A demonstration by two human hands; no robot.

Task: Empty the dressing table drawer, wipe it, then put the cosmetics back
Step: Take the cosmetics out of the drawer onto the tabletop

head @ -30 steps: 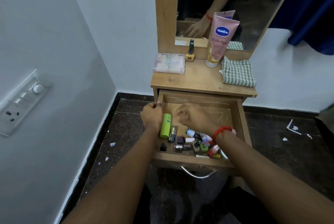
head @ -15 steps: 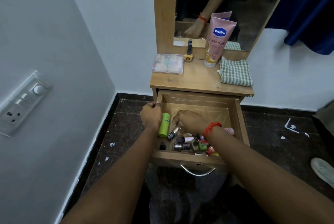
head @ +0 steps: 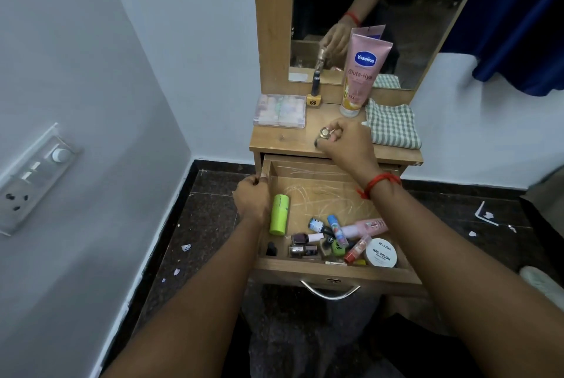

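Gold-capped bottle point(head: 325, 133) pinched by fingers of right hand point(head: 346, 147), near upright, worktop point(head: 283, 141) just beneath. Left hand point(head: 251, 199) clenches left wall of drawer point(head: 335, 274); other cosmetics point(head: 306, 238) lie behind both hands, bodyward.

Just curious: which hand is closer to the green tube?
Left. The left hand grips the drawer wall beside the green tube; the right hand holds a small bottle above the tabletop.

Wooden drawer point(head: 335, 274) pulled out, base scratched. Cosmetics heaped toward its front: nail polish bottles point(head: 303, 245) lying on their sides, pink tube point(head: 364, 227), white round jar point(head: 382, 252) in the front right corner. Lime-green tube point(head: 279, 214) laid along the left wall. Gold-capped bottle point(head: 325, 133) pinched in the right hand point(head: 348, 145), over the bench point(head: 283, 139).
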